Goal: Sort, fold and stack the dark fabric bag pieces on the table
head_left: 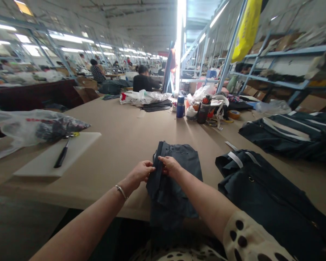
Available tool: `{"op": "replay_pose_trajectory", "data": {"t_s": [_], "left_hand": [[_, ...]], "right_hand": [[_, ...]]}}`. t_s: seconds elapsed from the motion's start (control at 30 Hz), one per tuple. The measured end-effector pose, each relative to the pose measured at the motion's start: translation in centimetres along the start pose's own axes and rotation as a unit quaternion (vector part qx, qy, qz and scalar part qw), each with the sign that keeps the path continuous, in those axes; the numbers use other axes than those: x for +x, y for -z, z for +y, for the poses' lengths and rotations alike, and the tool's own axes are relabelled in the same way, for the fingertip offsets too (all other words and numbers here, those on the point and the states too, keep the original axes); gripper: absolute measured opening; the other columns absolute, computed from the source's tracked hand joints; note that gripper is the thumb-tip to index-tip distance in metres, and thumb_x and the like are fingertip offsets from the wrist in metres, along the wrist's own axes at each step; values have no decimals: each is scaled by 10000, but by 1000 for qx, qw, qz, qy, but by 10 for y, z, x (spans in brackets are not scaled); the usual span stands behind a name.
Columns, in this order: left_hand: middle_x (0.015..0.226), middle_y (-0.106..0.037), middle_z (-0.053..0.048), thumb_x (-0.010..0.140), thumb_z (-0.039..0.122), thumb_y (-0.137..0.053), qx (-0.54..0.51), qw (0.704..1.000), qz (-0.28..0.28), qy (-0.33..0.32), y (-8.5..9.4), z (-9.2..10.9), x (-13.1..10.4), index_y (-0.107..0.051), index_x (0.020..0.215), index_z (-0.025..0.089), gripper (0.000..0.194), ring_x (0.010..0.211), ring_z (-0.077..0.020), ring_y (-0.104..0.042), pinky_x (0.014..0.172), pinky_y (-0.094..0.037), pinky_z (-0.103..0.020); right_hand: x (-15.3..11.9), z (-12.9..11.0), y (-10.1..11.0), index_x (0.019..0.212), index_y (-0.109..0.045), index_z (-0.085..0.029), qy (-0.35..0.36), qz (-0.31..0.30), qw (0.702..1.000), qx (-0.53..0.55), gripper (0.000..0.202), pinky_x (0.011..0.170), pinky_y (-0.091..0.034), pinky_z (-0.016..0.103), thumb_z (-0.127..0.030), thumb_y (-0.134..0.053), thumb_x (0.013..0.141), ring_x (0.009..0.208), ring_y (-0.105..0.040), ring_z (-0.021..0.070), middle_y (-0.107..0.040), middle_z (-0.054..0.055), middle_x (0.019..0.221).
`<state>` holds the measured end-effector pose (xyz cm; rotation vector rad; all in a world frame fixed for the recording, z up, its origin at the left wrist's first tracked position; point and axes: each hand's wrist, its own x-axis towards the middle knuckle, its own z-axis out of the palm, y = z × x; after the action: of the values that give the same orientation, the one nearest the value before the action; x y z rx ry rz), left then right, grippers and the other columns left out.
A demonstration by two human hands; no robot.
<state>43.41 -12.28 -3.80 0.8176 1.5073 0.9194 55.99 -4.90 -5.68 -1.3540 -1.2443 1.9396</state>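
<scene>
A dark fabric piece [183,166] lies in front of me and hangs over the table's near edge. Along its left side runs a folded, layered strip. My left hand [142,171] pinches the outer edge of that strip between thumb and fingers. Just to the right, my right hand [168,166] is closed on the strip's inner side, its forefinger and thumb on the fold. To the right rests a stack of dark fabric pieces [271,199] with white tapes and metal eyelets.
On the left, a black-handled tool [62,156] lies on a white board [83,148] beside a clear plastic bag [19,125]. A blue bottle [180,107] and a dark bottle [203,110] stand at the back. More dark fabric [288,134] is piled far right. Other people sit beyond the table.
</scene>
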Motion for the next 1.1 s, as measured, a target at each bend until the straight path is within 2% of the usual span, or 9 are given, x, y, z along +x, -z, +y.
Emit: {"op": "replay_pose_trajectory", "data": {"t_s": [0.17,0.37,0.5,0.67,0.73,0.83,0.9,1.0,1.1], "left_hand": [[673,-659,-39,604,124,-633,-63,998,-21,5,-3,6,2,-599,887,125,285,520,-142,-599,467,-459,-223],[718,-699,-128,673,120,-630,-150,986,-69,32,-8,26,7,-636,866,81,197,606,-222,-663,637,-563,-344],[739,-711,-131,735,181,-650,-170,979,-93,58,-10,42,-3,-645,879,89,170,621,-244,-675,621,-572,-347],[917,-720,-106,726,296,-691,-199,969,-141,48,-32,58,-44,-686,966,136,288,831,-279,-683,744,-573,-343],[1017,-701,-114,723,385,-677,-254,950,-183,18,-45,63,-69,-692,1019,180,361,908,-315,-664,789,-563,-389],[1119,-667,-105,720,424,-664,-336,913,-225,-58,-58,66,-89,-690,1050,218,391,998,-334,-630,832,-550,-420],[1077,-684,-101,707,324,-692,-354,907,-210,-90,-57,67,-86,-691,1040,205,354,983,-320,-640,840,-549,-415],[945,-719,-82,674,138,-710,-334,926,-119,-128,-41,72,-73,-684,1023,181,352,856,-252,-681,787,-572,-339],[910,-723,-86,689,138,-704,-349,922,-97,-136,-29,80,-72,-691,971,154,283,784,-221,-689,748,-580,-313]], "right_hand": [[-8,-3,5,889,-495,-149,56,-8,998,-20,162,440,-426,189,-128,-548,737,446,-485,76,-512,-46,593],[-53,-9,11,1054,-504,-150,147,-100,982,-64,329,672,-513,266,-269,-497,747,728,-622,146,-639,36,833],[-68,-21,41,933,-577,-166,169,-62,961,-210,292,776,-489,309,-289,-618,670,851,-616,199,-649,21,854],[-66,-28,104,819,-590,-172,154,58,905,-393,257,882,-399,372,-83,-567,579,1006,-547,272,-646,44,917],[-67,-21,116,735,-584,-157,144,49,891,-428,193,825,-412,347,-54,-531,580,932,-568,260,-650,53,848],[-73,-9,116,698,-584,-154,159,17,883,-442,161,735,-416,281,-48,-493,618,818,-575,204,-647,33,785],[-81,-5,110,731,-590,-156,183,13,884,-430,171,715,-404,256,-61,-465,666,794,-561,176,-644,24,801],[-95,-5,101,749,-578,-155,211,28,892,-399,125,726,-387,272,-139,-455,748,771,-531,173,-624,43,811],[-101,1,94,796,-577,-172,214,46,911,-350,105,786,-372,303,-224,-493,762,828,-524,199,-617,61,848]]}}
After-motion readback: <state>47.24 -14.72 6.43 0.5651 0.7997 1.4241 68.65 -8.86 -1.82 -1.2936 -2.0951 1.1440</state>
